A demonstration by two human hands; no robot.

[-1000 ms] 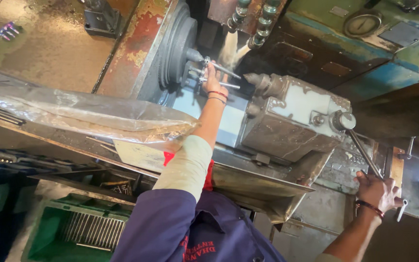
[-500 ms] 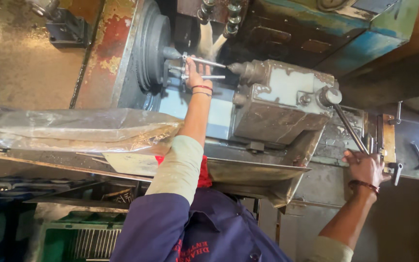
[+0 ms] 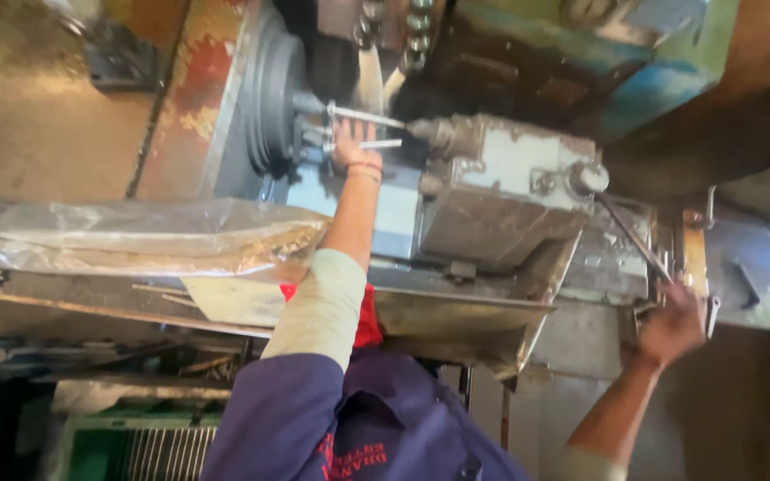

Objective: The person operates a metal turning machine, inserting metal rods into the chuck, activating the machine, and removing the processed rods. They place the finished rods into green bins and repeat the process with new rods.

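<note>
My left hand point(image 3: 355, 142) reaches up to the dark round chuck point(image 3: 271, 93) of a lathe and closes on a thin metal rod point(image 3: 369, 143) that sticks out of it. A second rod point(image 3: 365, 115) lies just above the fingers. A red band circles that wrist, with a beige sleeve lower down the arm. My right hand point(image 3: 670, 326) grips the lower end of a long steel lever point(image 3: 632, 235), which runs up to a round hub point(image 3: 586, 177) on the grey tailstock block point(image 3: 503, 198).
A crumpled clear plastic sheet point(image 3: 135, 239) covers the bed on the left. A metal chip tray point(image 3: 456, 321) hangs under the machine. A green crate point(image 3: 135, 445) sits low on the left, and a teal machine housing point(image 3: 617, 62) stands at the top right.
The view has shifted down and left across the machine. Both hands stay where they were, the left at the rod by the chuck and the right on the lever.
</note>
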